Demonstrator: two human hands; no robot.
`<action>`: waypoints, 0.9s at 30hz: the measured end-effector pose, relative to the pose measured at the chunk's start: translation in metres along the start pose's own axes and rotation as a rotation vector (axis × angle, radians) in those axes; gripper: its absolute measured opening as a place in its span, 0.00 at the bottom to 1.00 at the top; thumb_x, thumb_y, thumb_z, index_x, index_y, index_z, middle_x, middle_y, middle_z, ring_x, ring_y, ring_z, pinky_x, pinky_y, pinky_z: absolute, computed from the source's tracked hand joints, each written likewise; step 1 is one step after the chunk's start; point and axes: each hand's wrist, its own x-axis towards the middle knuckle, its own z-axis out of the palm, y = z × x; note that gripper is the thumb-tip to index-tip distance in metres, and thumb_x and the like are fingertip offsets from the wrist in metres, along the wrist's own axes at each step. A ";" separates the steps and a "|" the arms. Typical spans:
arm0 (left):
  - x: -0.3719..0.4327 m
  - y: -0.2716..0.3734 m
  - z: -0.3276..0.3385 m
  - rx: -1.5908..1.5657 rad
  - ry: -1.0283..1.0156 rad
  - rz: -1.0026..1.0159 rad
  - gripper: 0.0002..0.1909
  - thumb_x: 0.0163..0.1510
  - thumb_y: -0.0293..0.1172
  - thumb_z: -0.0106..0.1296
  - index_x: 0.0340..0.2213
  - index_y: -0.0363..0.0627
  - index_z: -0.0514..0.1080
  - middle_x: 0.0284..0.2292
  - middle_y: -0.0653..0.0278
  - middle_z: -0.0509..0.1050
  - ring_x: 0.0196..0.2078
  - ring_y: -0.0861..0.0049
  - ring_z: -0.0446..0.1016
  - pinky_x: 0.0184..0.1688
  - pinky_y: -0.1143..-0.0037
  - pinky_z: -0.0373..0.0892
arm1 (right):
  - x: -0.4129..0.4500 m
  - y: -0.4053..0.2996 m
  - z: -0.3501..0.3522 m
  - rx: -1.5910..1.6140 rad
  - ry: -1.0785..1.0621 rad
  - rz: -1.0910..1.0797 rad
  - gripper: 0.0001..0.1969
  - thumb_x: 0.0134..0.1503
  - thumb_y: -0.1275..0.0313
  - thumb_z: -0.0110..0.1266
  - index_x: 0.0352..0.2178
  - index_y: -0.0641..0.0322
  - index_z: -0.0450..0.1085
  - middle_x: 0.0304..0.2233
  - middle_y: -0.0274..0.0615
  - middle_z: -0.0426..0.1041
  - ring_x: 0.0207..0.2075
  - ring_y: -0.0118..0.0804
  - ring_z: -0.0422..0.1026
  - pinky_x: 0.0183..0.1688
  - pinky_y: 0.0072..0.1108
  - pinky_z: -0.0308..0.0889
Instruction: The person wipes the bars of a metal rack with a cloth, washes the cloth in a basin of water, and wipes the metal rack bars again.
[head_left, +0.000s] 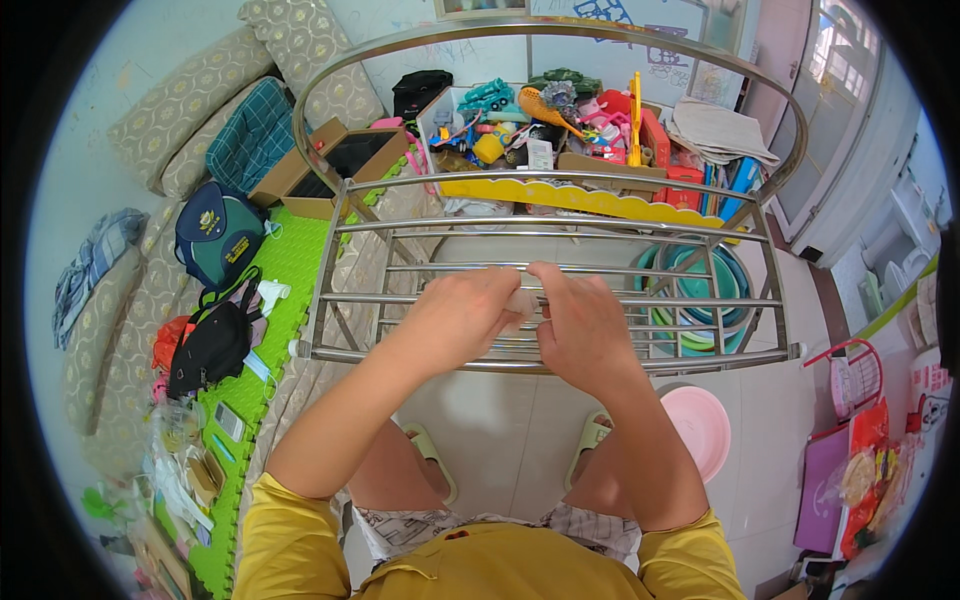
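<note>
Before me stands a metal tube rack (675, 303) with several parallel rails and a large curved tube at its far end. My left hand (469, 311) is at the middle of one rail, its fingers closed on a small pale, crumpled piece (523, 302) that looks like cloth or tissue. Close beside it, my right hand (585, 326) curls over the same rail, index finger bent above and thumb below. The fingers hide part of the rail, and whether the pale piece wraps around it is unclear.
Stacked basins (701, 277) sit behind the rack's right side; a pink basin (696, 431) is on the tiled floor. Toys (495, 142) fill boxes beyond. Bags, including a black bag (214, 352), lie along the green foam mat (289, 255) at left. A purple box (821, 491) stands at right.
</note>
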 end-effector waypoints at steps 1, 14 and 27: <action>0.002 0.002 0.002 0.000 0.000 0.000 0.13 0.47 0.29 0.58 0.33 0.42 0.66 0.29 0.55 0.73 0.33 0.54 0.73 0.33 0.63 0.69 | 0.000 -0.001 -0.001 0.021 0.004 -0.003 0.27 0.44 0.81 0.52 0.49 0.61 0.60 0.29 0.44 0.73 0.36 0.49 0.71 0.42 0.35 0.61; 0.014 -0.005 0.025 0.255 0.035 0.105 0.13 0.48 0.37 0.58 0.32 0.45 0.68 0.22 0.62 0.73 0.26 0.62 0.74 0.28 0.65 0.70 | 0.003 -0.004 -0.003 -0.012 0.008 -0.002 0.25 0.47 0.80 0.51 0.49 0.68 0.59 0.31 0.48 0.75 0.37 0.51 0.73 0.43 0.36 0.62; -0.007 -0.007 -0.007 0.205 -0.126 -0.025 0.11 0.51 0.36 0.53 0.32 0.47 0.64 0.29 0.59 0.75 0.30 0.58 0.75 0.28 0.63 0.70 | 0.000 -0.011 -0.008 -0.042 -0.039 0.063 0.24 0.46 0.81 0.50 0.48 0.69 0.60 0.29 0.50 0.75 0.35 0.52 0.73 0.43 0.36 0.62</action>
